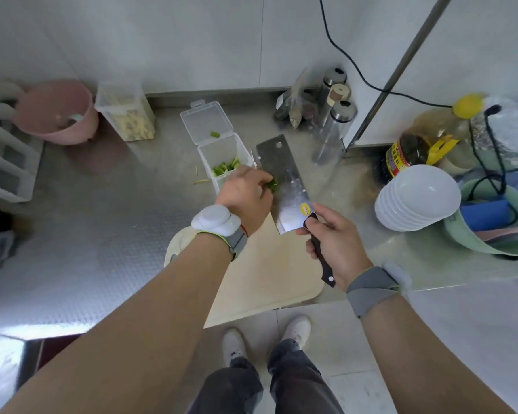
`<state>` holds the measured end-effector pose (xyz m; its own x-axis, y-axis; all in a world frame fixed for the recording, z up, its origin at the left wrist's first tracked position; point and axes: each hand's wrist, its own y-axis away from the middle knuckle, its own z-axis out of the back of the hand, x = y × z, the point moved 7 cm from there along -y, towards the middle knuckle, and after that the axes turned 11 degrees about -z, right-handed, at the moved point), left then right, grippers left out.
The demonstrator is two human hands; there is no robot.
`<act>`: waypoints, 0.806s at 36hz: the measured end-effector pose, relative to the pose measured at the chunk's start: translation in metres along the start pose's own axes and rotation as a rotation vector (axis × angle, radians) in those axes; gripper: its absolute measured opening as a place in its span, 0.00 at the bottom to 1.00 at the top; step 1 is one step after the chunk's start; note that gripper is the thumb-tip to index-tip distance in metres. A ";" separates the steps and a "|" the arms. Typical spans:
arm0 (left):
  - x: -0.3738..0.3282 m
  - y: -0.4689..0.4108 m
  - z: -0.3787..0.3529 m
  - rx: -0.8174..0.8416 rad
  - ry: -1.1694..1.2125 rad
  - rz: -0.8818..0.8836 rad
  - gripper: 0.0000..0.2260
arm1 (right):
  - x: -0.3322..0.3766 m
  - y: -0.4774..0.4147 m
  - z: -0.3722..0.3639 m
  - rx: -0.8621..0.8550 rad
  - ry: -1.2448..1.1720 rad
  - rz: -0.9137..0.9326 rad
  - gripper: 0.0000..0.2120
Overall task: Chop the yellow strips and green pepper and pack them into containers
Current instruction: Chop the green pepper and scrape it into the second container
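Observation:
My right hand [335, 240] grips the dark handle of a cleaver [281, 180], whose flat blade lies level beside an open clear container [205, 153]. Chopped green pepper [225, 167] lies inside that container, and one piece sits on its flipped-back lid [214, 134]. My left hand [245, 192] presses on green pepper pieces [272, 184] lying on the blade, next to the container's rim. A second, closed clear container [126, 115] at the back left holds the yellow strips. The pale cutting board [266, 282] lies under my forearms.
A pink bucket [57, 112] stands back left. Spice shakers [335, 115], an oil bottle [416, 144], stacked white bowls [416, 195] and a green tub [491, 234] crowd the right. A few yellow scraps [201, 181] lie on the steel counter [102, 234].

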<state>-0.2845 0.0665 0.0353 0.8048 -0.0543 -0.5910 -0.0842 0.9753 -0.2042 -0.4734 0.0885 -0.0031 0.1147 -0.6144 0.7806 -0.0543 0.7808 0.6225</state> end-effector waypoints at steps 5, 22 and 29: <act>0.025 -0.022 0.039 -0.139 0.091 0.208 0.14 | 0.052 -0.010 -0.034 0.097 -0.022 0.015 0.15; 0.104 -0.043 0.041 -0.178 0.099 0.524 0.14 | 0.113 -0.040 -0.101 -0.159 0.730 0.505 0.20; 0.105 -0.049 0.025 -0.016 -0.063 0.433 0.16 | 0.117 -0.039 -0.107 -0.248 0.917 0.618 0.21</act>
<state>-0.1810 0.0189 0.0029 0.7275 0.3725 -0.5762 -0.4305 0.9017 0.0393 -0.3517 -0.0022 0.0579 0.8255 0.1195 0.5516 -0.1672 0.9852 0.0369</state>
